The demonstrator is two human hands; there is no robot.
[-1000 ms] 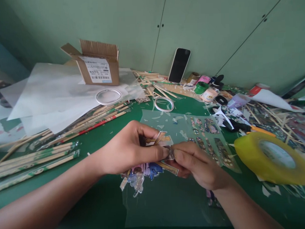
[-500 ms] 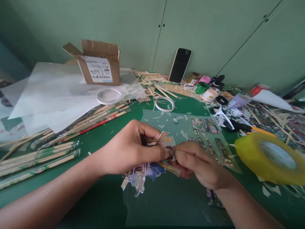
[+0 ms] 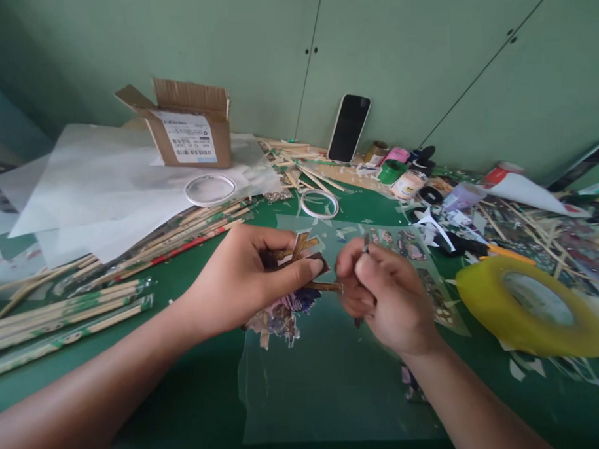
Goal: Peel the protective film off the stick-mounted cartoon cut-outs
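My left hand (image 3: pixel 242 272) is closed on a bunch of printed cutouts with clear edges. Brown and gold strips (image 3: pixel 304 247) stick out past its thumb, and a purple and blue printed piece (image 3: pixel 280 317) hangs beneath the palm. My right hand (image 3: pixel 388 297), just right of them, is curled round a thin dark tool (image 3: pixel 366 243); its narrow tip shows above the fingers, but its kind is unclear. Below both hands lies a translucent sheet (image 3: pixel 315 394). Printed pieces (image 3: pixel 412 247) rest on it behind my right hand, and another purple one (image 3: pixel 412 383) lies near my right wrist.
A large roll of yellowish tape (image 3: pixel 474 310) stands at right, near an orange-handled tool (image 3: pixel 511 253). Wrapped chopsticks (image 3: pixel 71 317) lie left. Behind are an open cardboard box (image 3: pixel 193 136), tape rings (image 3: pixel 319 204), a phone (image 3: pixel 349 128), small jars (image 3: pixel 407 185) and scraps.
My right hand has drawn away from the cutouts to the right and turned upward, showing the dark tool's tip. My left hand has shifted slightly up and left with the cutouts.
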